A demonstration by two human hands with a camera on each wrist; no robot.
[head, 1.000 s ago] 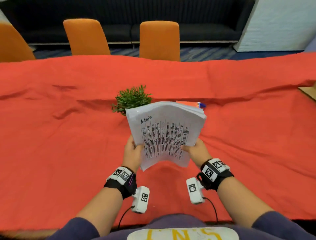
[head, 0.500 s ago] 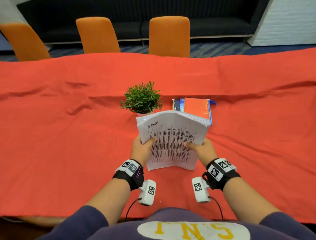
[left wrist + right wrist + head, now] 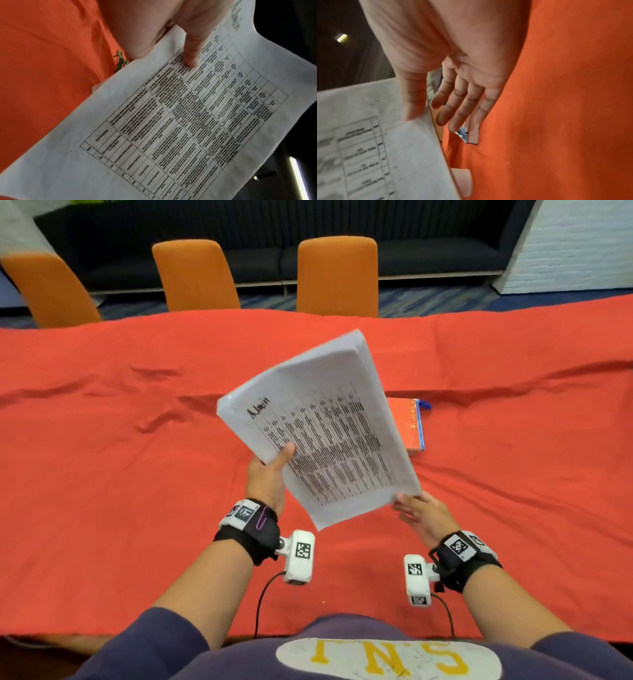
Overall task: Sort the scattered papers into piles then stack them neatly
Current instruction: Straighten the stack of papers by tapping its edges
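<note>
paper stack (image 3: 322, 426) is in the air over the red tablecloth (image 3: 102, 474), nothing resting on the cloth. Landmark = the orange notebook (image 3: 409, 422) lying flat on the cloth: the stack hangs just left of it and nearer the person, and the stack's right edge hides part of the notebook in the head view

Long axis runs diagonal: near corner low, close to the person's chest; far corner high, tipped up and away toward the chairs. Printed table faces the camera, "Admin" handwritten at the upper left corner

left hand (image 3: 267, 477) pinches the stack's left long edge, thumb flat on the printed face (clear in the left wrist view, thumb (image 3: 192, 54) on the table rows), remaining fingers out of sight behind the sheets. This hand carries the whole load

right hand (image 3: 423, 513) sits at the stack's lower right corner, on the person's side of the notebook. Right wrist view: thumb (image 3: 412, 97) against the sheet edge, fingers (image 3: 453, 105) straight and loose behind it, nothing curled round the paper. Reads as a light touch, not a grip

Judgement: sorting looks done, only one stack visible; what's left is squaring and laying it down. Left hand is the nearer and only holding hand, so the set-down pivots on it. Bare cloth lies left of the notebook and nearer the person. Risk: one-edge pinch on a tilted stack, sheets could fan or slide toward the low corner unless the right hand takes that corner first
</note>
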